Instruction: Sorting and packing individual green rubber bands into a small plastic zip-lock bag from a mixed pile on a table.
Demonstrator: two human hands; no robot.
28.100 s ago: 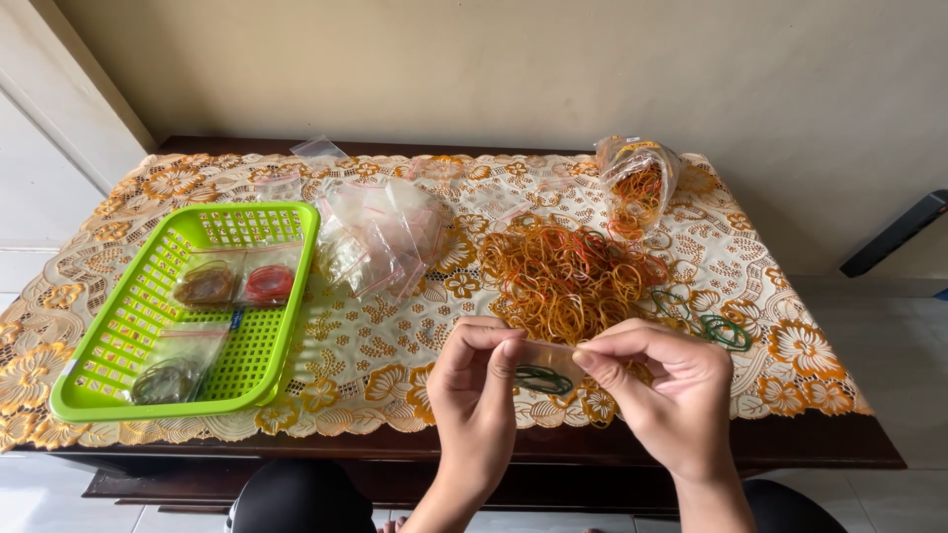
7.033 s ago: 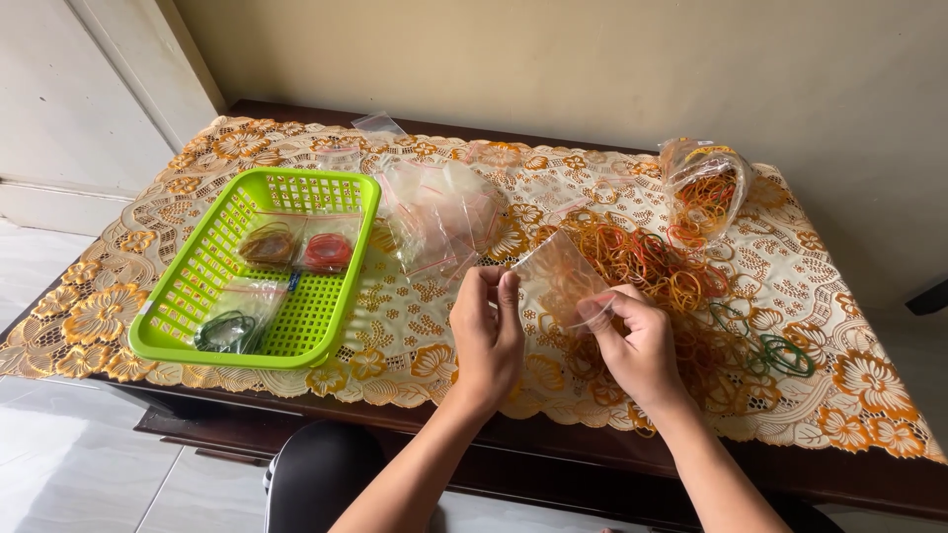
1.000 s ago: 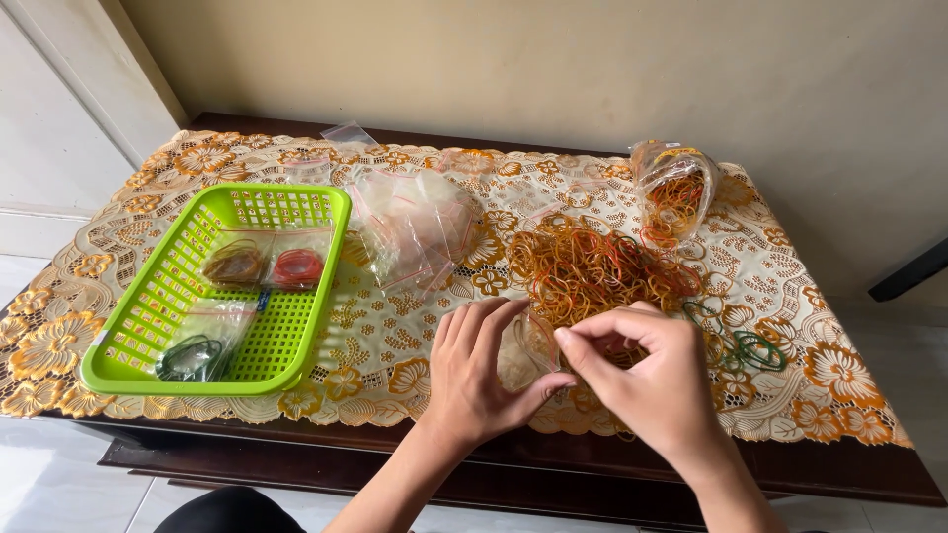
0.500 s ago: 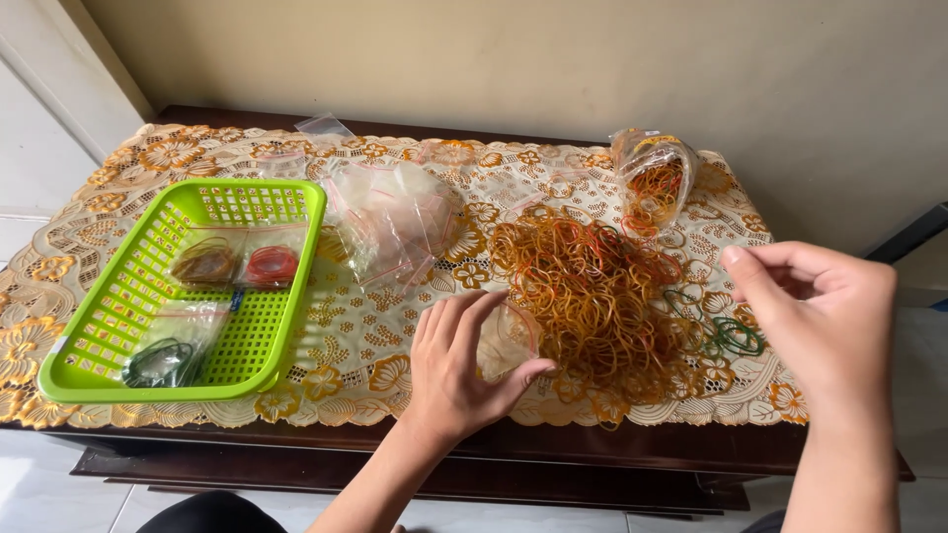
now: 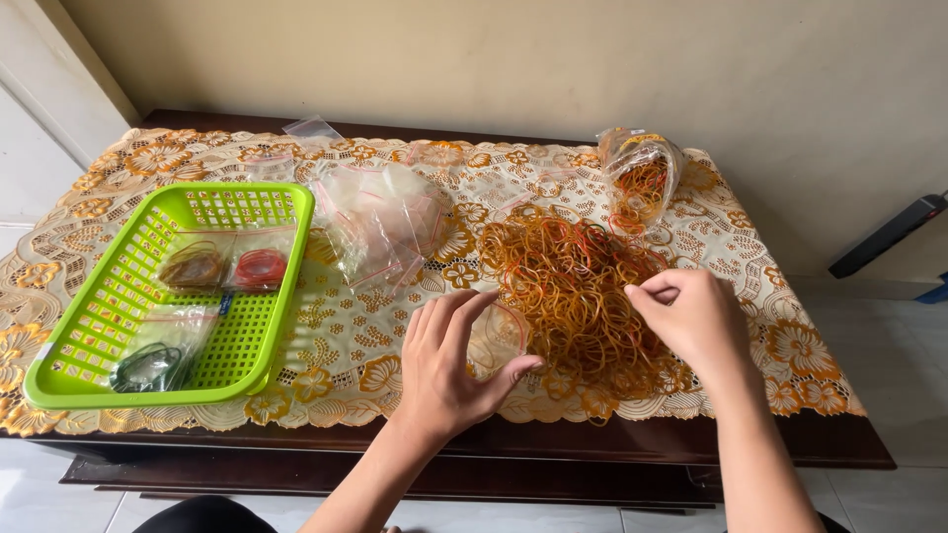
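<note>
Covering part of the small clear bag (image 5: 497,336) with your left hand (image 5: 449,365), you hide the bag's near edge under the palm, so its full outline and long axis cannot be read; only its far, rounded part shows past your fingers, just left of the rubber band pile (image 5: 578,291). That hand lies flat with the fingers spread and the thumb stretched toward the pile. Your right hand (image 5: 691,321) sits at the pile's right edge with the fingers curled in and the tips drawn together near the bands; whether anything is pinched between them is too small to tell.

Left of the pile lies a heap of empty clear bags (image 5: 385,222), crumpled so single bags blur into one another. Further left of the pile stands the green basket (image 5: 242,360), its long side running away from you, holding filled bags of brown, red and dark green bands. Behind the pile a bulging bag of bands (image 5: 642,178) lies tipped on its side, mouth toward the pile. All rest on the lace tablecloth (image 5: 336,345).
</note>
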